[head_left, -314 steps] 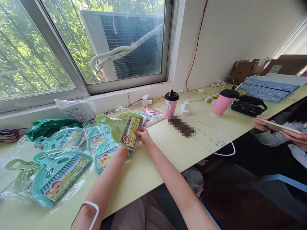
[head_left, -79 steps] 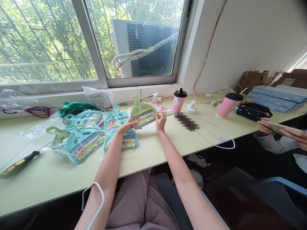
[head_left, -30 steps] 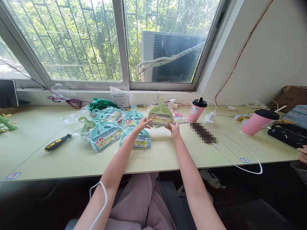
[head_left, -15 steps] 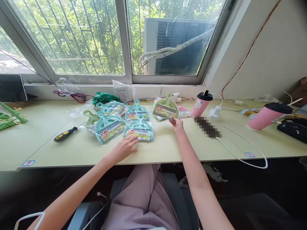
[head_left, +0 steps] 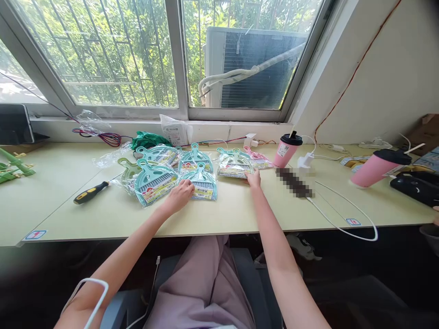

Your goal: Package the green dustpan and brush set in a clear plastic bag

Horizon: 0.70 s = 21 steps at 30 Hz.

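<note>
**A:** Where's the pale green pack (head_left: pixel 235 165)?

**B:** It's flat on the bench (head_left: pixel 222 214), handle toward the window, in the row of wrapped dustpan-and-brush sets. The right hand (head_left: pixel 254 179) is at its near right corner, with the fingers stretched out low against the wrapper. They look released rather than clamped on it.

**A:** And the left hand (head_left: pixel 180 197)?

**B:** It rests on the near edge of a teal pack (head_left: pixel 203 186) just left of the green one. The fingers are curled over the wrapper, but I can't tell whether they grip it or only lie on it.

**A:** So what step is this?

**B:** I'd say it's the setting-down. The green pack lies with the others and the hand is barely on it. The left hand seems to be on the neighbour.

**A:** What would lifting the teal one call for?

**B:** A proper pinch on the plastic or the handle loop, since the film looks slippery. The packs also overlap, so a careless pull could drag the big teal pack (head_left: pixel 152 180) beside it.

**A:** What's around them?

**B:** A pink pack (head_left: pixel 259 160) lies just behind the green one, and there are more teal ones nearer the window. A pink cup (head_left: pixel 287 150) stands to the right, and a white cable (head_left: pixel 343 214) loops across the bench beyond it. A screwdriver (head_left: pixel 91 192) lies well to the left.
</note>
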Available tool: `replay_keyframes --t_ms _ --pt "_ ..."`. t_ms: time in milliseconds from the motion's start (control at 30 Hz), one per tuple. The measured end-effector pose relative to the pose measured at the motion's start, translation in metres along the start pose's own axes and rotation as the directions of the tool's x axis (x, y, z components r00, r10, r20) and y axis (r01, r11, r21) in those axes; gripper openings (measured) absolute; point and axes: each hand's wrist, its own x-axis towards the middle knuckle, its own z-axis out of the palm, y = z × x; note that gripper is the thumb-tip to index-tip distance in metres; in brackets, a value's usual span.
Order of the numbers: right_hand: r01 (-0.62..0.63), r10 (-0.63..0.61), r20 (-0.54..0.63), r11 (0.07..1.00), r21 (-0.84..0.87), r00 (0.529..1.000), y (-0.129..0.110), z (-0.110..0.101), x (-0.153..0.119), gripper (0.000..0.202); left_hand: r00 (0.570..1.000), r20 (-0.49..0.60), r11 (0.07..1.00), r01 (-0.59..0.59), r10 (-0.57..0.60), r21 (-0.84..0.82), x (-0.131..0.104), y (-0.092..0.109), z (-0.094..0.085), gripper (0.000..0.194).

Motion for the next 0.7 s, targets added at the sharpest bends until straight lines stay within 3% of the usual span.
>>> replay_keyframes --t_ms 67,100,167,200,300,367,400,467,567,633,700 --pt "0.128 -0.180 -0.127 0.931 -0.343 0.975 -0.014 0.003 -0.011 0.061 0.997 -0.047 0.995 -0.049 0.053 0.086 0.001 -0.001 0.005 0.032" --pt "0.226 -0.311 -0.123 0.864 -0.449 0.942 -0.022 0.005 -0.019 0.060 0.997 -0.046 0.993 -0.059 0.064 0.106 0.001 -0.001 0.006 0.032" --pt "0.446 -0.515 0.018 0.723 -0.528 0.857 -0.038 0.013 -0.041 0.046 0.998 -0.013 0.993 -0.059 0.061 0.107 0.003 -0.004 0.007 0.032" --pt "0.559 -0.560 0.170 0.656 -0.507 0.811 -0.044 0.018 -0.056 0.040 0.999 0.009 0.994 -0.052 0.051 0.097 0.005 -0.006 0.008 0.034" --pt "0.787 -0.466 0.655 0.502 -0.358 0.595 -0.048 0.031 -0.107 0.034 0.999 0.035 0.998 -0.029 0.027 0.053 0.009 -0.011 0.009 0.036" --pt "0.865 -0.357 0.823 0.411 -0.286 0.442 -0.043 0.037 -0.135 0.043 1.000 0.024 1.000 -0.012 0.012 0.009 0.012 -0.013 0.012 0.032" --pt "0.875 -0.315 0.853 0.393 -0.282 0.416 -0.040 0.039 -0.145 0.047 1.000 0.015 1.000 -0.001 0.002 -0.024 0.013 -0.014 0.013 0.030" --pt "0.859 -0.276 0.853 0.404 -0.315 0.443 -0.036 0.040 -0.152 0.037 0.999 -0.004 0.990 0.039 -0.040 -0.132 0.015 -0.017 0.015 0.026" --pt "0.750 -0.237 0.798 0.557 -0.356 0.555 -0.031 0.040 -0.139 0.008 0.997 0.018 0.916 0.078 -0.078 -0.395 0.013 -0.028 0.010 0.019" --pt "0.644 -0.205 0.748 0.677 -0.358 0.632 -0.029 0.039 -0.127 0.007 0.997 0.070 0.826 0.066 -0.033 -0.560 0.007 -0.039 0.002 0.023" --pt "0.585 -0.205 0.710 0.734 -0.344 0.674 -0.025 0.039 -0.119 0.006 0.996 0.083 0.763 0.021 0.043 -0.646 -0.002 -0.049 -0.006 0.035"
